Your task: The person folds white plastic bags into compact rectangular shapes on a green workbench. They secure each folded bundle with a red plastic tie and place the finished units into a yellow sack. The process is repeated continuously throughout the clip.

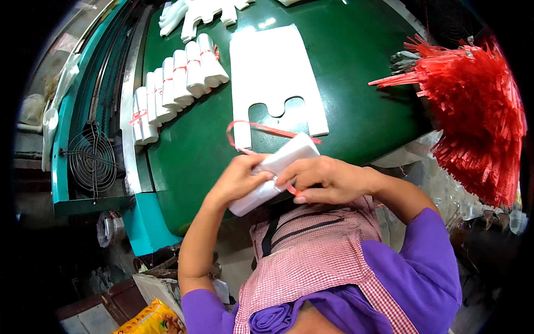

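A rolled bundle of white plastic bags point(297, 149) is tilted in front of me, at the near edge of the green table. My left hand point(236, 181) is closed round its left side, thumb on top. On the other side, my right hand point(328, 177) has its fingers bent in a pinch on a red plastic strip, of which a short end shows below the fingers. More of the red strip point(267, 129) loops out beyond the roll. Just past it, a flat stack of white vest-style plastic bags point(272, 61) lies with its handles toward me.
Several rolls tied with red strips point(178, 78) lie in a row at left on the green table point(356, 72). More white bags point(208, 11) lie at the far edge. A thick bunch of red strips point(473, 117) hangs at right. A wire fan guard point(92, 161) stands at left.
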